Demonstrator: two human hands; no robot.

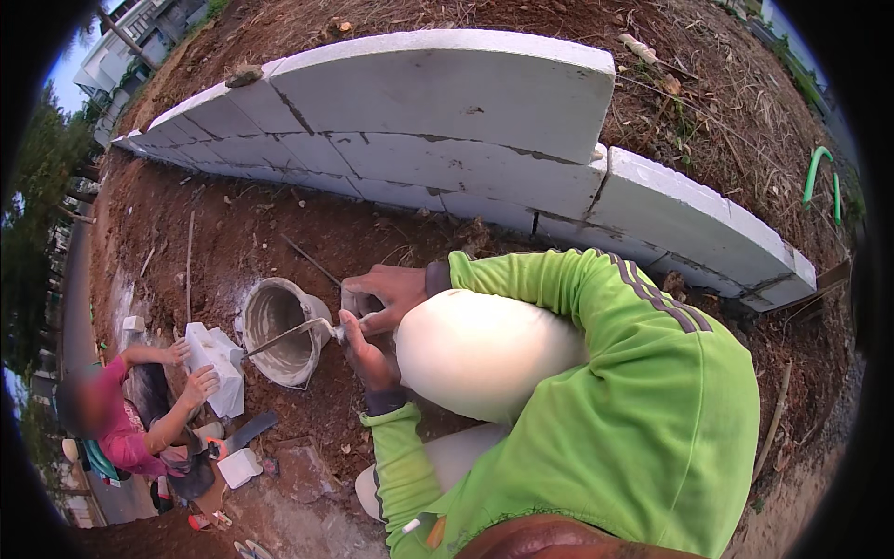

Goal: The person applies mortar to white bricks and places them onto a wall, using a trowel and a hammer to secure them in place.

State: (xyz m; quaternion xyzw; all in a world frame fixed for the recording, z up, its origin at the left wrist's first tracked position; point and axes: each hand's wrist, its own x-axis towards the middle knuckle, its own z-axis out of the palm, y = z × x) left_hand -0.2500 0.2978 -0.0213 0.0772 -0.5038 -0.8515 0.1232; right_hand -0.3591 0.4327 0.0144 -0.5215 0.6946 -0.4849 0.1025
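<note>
Fingers of left hand grip trowel over bucket rim; right hand fingers' state unclear.

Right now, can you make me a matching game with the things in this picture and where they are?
Things:
1. bucket
2. trowel
3. block
4. pipe

Places:
A. in another person's hands, far left
B. sticking up from the soil, far right
C. on the dirt beside the wall
D. blade over the bucket, handle in the right hand

Pairs: 1-C, 2-D, 3-A, 4-B
</note>
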